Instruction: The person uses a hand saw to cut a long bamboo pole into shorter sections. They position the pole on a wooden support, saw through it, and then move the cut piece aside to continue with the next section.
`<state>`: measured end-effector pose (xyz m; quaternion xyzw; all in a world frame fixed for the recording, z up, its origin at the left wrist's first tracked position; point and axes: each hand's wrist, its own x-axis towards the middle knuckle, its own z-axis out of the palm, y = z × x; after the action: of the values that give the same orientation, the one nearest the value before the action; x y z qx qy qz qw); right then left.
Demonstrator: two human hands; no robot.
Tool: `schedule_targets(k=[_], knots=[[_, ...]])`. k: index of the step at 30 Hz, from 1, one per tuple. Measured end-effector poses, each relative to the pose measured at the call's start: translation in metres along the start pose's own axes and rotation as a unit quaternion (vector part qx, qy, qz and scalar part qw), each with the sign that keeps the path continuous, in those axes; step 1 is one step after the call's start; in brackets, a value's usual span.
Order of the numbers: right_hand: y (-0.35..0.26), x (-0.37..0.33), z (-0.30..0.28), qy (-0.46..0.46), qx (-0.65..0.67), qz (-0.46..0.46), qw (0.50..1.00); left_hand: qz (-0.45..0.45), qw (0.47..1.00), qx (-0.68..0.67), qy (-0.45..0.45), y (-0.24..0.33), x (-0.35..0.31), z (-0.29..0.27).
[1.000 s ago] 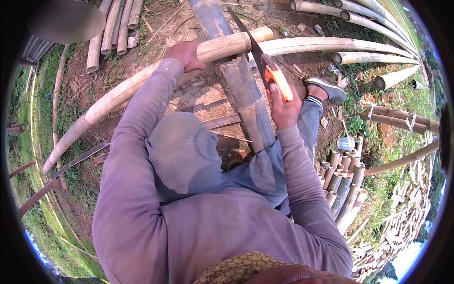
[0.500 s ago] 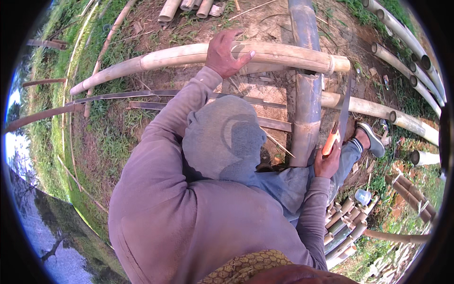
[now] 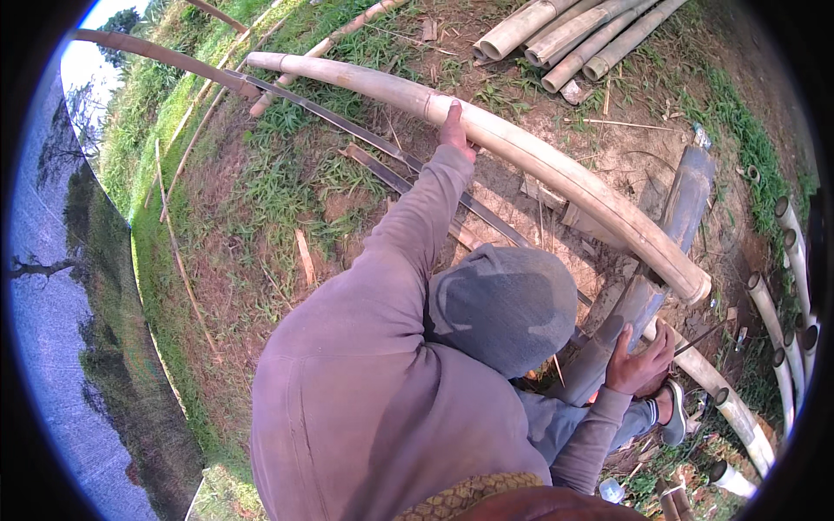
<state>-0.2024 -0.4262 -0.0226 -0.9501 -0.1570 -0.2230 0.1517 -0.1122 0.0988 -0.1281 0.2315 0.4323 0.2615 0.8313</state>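
A long pale bamboo pole (image 3: 539, 161) runs from the upper left to the right, its right end lying across a thick dark bamboo log (image 3: 686, 204). My left hand (image 3: 456, 132) grips the pole left of its middle, the thumb over the top. Low at the right, beside the log, my right hand (image 3: 640, 360) has its thumb spread from its bent fingers. A thin dark saw blade (image 3: 702, 336) sticks out beyond those fingers. Bits of the orange saw handle (image 3: 593, 397) show by my right wrist; the rest of the saw is hidden.
Cut bamboo lengths (image 3: 573, 35) lie stacked at the far side, and more bamboo tubes (image 3: 769, 308) lie at the right. Dark strips (image 3: 347, 126) cross the ground behind my left arm. My bent knee (image 3: 504, 304) is between my arms. Another pale pole (image 3: 708, 378) passes near my foot.
The view has turned, so the pole now slants down to the right. My left hand has closed around the pole. My right hand has come off the saw handle, its fingers now nearer the blade.
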Motion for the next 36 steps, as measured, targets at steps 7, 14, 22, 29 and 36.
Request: schedule_targets(k=[7, 14, 22, 29, 36], knots=[[-0.089, 0.123, -0.003, -0.092, -0.145, -0.197, 0.965, -0.202, 0.929, 0.099, -0.293, -0.034, -0.172, 0.019], [0.020, 0.096, -0.045, -0.095, -0.151, -0.142, 0.974, -0.074, 0.978, -0.099, -0.166, 0.020, -0.083, -0.015], [0.067, 0.109, -0.101, 0.153, -0.183, -0.145, 0.960, 0.038, 0.949, -0.134, -0.282, 0.073, -0.173, 0.063], [0.024, 0.191, -0.139, 0.216, -0.156, -0.019, 0.964, 0.330, 0.849, -0.164, -0.380, 0.185, -0.283, 0.130], [0.027, 0.131, -0.143, 0.201, -0.125, -0.003, 0.972, 0.573, 0.667, -0.235, -0.413, 0.305, -0.371, 0.176]])
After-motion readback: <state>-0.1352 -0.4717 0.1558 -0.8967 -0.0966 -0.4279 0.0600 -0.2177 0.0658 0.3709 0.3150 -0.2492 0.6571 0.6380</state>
